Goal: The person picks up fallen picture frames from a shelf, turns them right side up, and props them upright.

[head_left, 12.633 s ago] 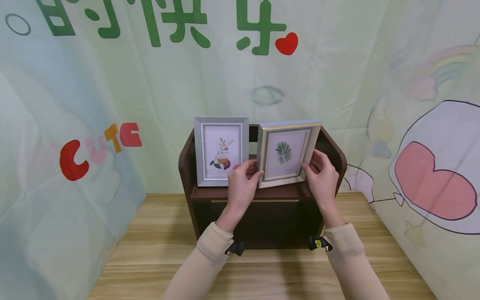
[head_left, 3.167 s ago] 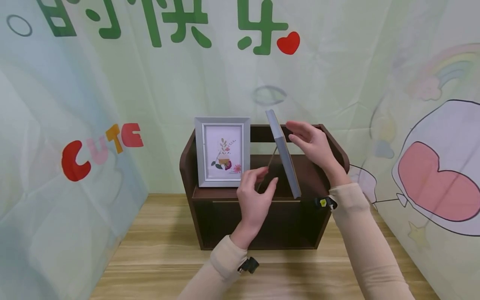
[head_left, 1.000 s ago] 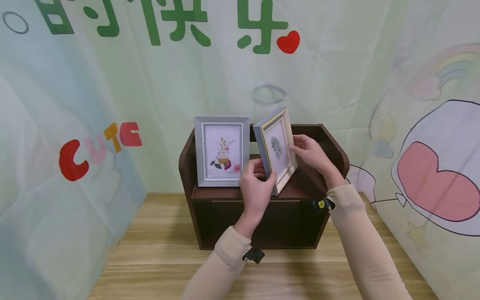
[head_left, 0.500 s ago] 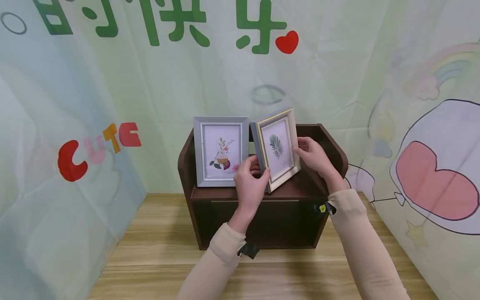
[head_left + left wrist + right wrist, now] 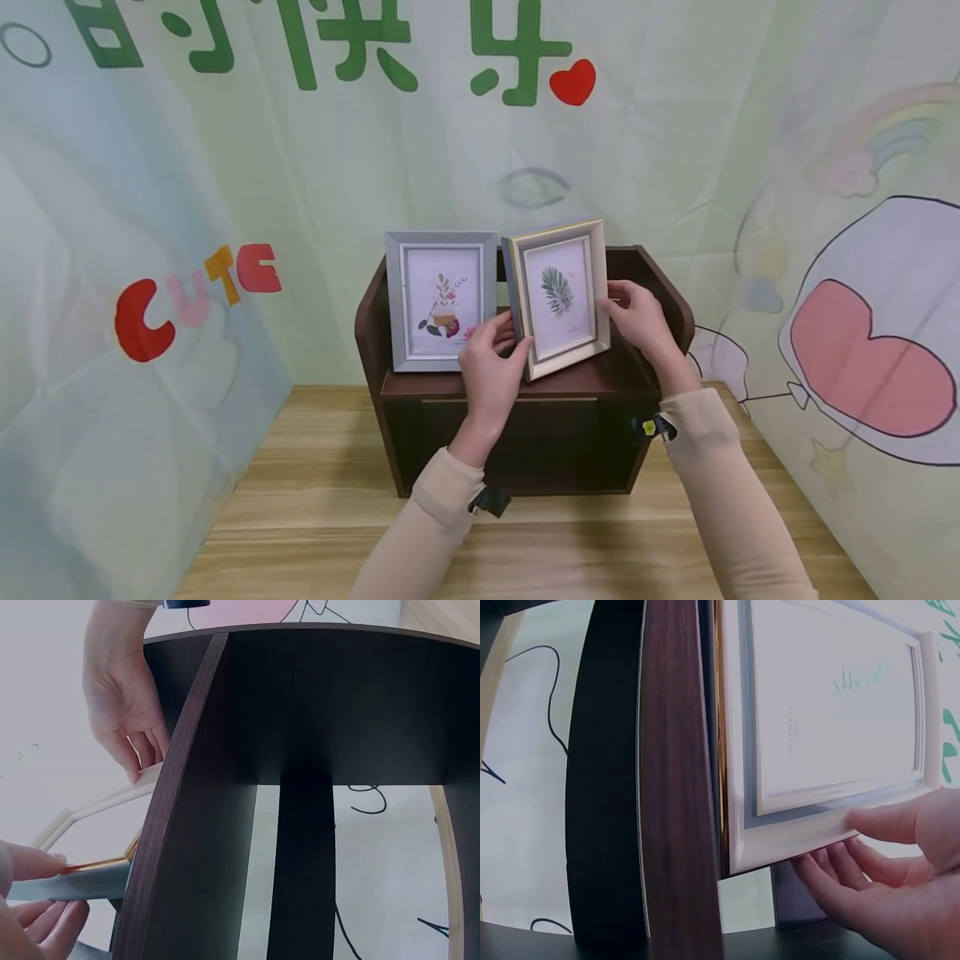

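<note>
A cream picture frame with a gold edge and a green leaf print stands at an angle on the top shelf of a dark brown rack. My left hand pinches its left edge, thumb in front and fingers behind. On the opposite edge, my right hand holds it between thumb and fingers. The right wrist view shows that grip on the cream frame from close by. A grey picture frame with a flower print stands upright to the left, its lower right corner partly behind my left hand.
The rack's raised side panels flank the top shelf, and an open lower compartment lies below. It stands on a wood-grain tabletop. A printed cloth backdrop surrounds it on three sides.
The cream frame, seen edge-on about three seconds ago, has turned to face forward. Over the last second it shifted slightly left and down at its base; the right hand moved right. The grey frame stayed put.
</note>
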A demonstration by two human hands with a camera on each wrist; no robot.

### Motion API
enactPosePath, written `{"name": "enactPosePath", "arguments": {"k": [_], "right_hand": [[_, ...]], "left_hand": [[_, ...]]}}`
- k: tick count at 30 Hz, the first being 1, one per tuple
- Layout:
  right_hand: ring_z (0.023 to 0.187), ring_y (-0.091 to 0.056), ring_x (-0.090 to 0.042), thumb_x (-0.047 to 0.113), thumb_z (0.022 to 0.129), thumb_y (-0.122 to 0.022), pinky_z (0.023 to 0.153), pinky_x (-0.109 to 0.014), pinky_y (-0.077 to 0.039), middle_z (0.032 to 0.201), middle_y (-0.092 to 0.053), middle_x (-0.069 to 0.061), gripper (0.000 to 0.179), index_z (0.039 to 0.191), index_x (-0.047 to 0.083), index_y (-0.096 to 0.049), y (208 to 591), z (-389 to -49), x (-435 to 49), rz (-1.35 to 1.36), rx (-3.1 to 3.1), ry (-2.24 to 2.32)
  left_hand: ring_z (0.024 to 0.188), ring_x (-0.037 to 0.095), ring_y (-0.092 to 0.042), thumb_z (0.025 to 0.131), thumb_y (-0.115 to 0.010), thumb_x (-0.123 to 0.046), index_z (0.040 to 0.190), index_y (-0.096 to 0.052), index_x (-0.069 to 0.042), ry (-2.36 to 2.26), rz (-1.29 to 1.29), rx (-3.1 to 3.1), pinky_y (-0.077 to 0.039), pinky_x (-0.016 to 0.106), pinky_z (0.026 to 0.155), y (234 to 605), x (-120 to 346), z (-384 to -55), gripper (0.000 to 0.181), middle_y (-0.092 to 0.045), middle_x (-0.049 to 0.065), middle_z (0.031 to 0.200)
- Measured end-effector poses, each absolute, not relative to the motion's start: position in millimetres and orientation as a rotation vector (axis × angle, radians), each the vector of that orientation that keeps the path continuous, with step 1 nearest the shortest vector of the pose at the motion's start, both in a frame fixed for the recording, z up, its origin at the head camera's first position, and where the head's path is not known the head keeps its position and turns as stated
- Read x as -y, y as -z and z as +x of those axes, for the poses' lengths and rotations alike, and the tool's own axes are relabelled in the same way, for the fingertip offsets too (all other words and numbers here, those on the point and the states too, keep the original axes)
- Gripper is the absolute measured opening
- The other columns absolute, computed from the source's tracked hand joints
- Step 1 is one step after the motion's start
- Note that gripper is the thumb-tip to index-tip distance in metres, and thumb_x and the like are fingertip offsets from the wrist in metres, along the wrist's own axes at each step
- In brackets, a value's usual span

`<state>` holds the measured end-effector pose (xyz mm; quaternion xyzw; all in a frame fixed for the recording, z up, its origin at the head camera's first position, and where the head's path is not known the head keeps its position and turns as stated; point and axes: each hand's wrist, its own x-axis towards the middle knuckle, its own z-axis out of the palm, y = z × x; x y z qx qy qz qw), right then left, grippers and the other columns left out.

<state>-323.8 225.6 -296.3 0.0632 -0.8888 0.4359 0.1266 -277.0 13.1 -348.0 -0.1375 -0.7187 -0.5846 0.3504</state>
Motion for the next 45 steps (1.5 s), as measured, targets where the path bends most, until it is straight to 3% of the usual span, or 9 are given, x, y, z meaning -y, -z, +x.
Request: {"name": "enactPosePath", "arguments": {"k": [21,32,45], "right_hand": [[0.109,-0.061,-0.035,0.013,0.096,-0.051,0.094,-0.046,-0.048,0.118,-0.062,-0.025,0.034,0.124,-0.005,-0.055,304.2,-297.0,-219.2,0.022,2.452,-1.075],[0.090,-0.069,-0.032,0.009,0.091,-0.057,0.083,-0.045,-0.054,0.106,-0.069,-0.021,0.029,0.115,-0.005,-0.064,317.3,-291.8,-213.0,-0.041,2.237,-1.041],[0.090,-0.069,-0.032,0.007,0.090,-0.058,0.080,-0.044,-0.055,0.104,-0.069,-0.021,0.026,0.113,-0.005,-0.063,323.1,-294.1,-207.5,-0.065,2.140,-1.066]], "left_hand": [[0.091,0.025,-0.069,0.080,-0.073,-0.001,0.108,-0.066,0.003,1.449,-0.279,1.937,-0.057,0.026,0.075,344.8,-22.5,-280.4,0.029,-0.066,0.018,0.102],[0.095,0.026,-0.068,0.082,-0.069,0.003,0.111,-0.065,0.005,1.422,-0.267,1.949,-0.056,0.026,0.078,346.0,-32.8,-285.4,0.030,-0.065,0.020,0.103],[0.093,0.026,-0.066,0.084,-0.065,0.004,0.112,-0.064,0.007,1.328,-0.250,1.957,-0.057,0.025,0.077,347.5,-39.2,-290.8,0.028,-0.063,0.020,0.101]]}}
